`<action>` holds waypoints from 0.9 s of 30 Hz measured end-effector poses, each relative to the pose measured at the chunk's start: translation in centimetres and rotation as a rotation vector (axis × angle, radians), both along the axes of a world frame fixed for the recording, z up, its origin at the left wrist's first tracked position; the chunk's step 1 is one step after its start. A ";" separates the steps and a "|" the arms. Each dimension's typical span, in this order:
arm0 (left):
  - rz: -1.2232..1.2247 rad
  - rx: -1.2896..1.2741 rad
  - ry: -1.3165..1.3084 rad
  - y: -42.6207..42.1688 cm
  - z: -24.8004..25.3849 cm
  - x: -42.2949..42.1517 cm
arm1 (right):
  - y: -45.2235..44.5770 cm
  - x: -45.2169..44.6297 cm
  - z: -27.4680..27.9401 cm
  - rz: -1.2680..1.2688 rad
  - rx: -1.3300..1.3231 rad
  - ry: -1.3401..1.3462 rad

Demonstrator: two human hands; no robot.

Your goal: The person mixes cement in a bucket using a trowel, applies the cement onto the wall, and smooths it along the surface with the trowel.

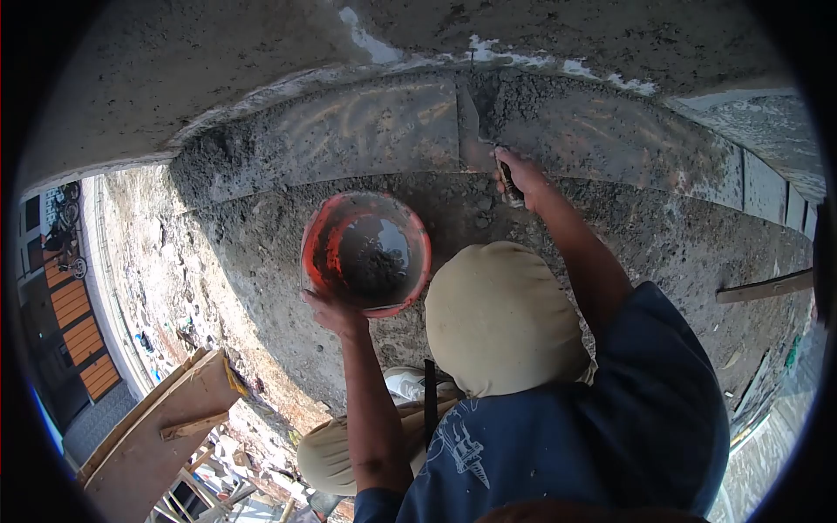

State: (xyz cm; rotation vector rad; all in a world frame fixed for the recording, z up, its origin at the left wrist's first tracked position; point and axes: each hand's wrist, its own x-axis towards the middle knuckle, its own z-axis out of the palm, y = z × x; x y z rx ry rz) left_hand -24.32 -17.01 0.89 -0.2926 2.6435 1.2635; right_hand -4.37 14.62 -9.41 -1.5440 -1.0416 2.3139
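My right hand [520, 179] is closed around the handle of a trowel [478, 112]. Its blade points away from me, against the grey mortar [523, 94] along the foot of the wall. A red-orange bucket [328, 248] stands tilted to the left of my knee, with wet grey mortar [373, 266] in its bottom. At the bucket's near left rim, my left hand [336, 315] grips the edge; some of its fingers are hidden behind the rim.
A rough plastered wall [227, 78] runs across the top. Flat sheets [375, 131] lie along its base, smeared with mortar. Wooden boards [166, 427] stand at lower left, near sunlit rubble [161, 253]. A strip of wood [767, 286] juts in at right.
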 end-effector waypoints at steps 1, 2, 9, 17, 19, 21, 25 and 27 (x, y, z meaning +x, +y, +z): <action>-0.030 -0.083 0.008 -0.3 -0.4 0.0 | -0.5 0.3 0.2 0.056 -0.035 0.000; -0.061 -0.169 0.019 -1.1 -1.0 -0.3 | -0.4 0.1 -1.5 0.110 -0.034 0.041; -0.012 0.008 0.000 -1.9 -2.1 -1.0 | 3.6 -3.3 -2.7 -0.095 -0.082 0.090; -0.108 -0.162 0.112 -1.6 -1.9 -0.2 | 2.5 -1.6 -2.3 0.060 -0.079 0.048; -0.111 -0.147 0.106 -1.3 -1.8 -0.3 | 4.3 -3.0 -2.5 -0.024 -0.110 0.060; -0.067 0.035 0.059 -2.2 -2.3 -0.8 | 4.0 -3.5 -2.6 -0.120 -0.118 0.038; -0.106 -0.261 0.064 -3.5 -3.5 -1.4 | 1.7 -3.9 -1.8 -0.252 -0.016 -0.038; -0.051 -0.159 0.073 -4.9 -6.0 -2.0 | -0.5 -5.0 1.1 -0.232 -0.013 -0.070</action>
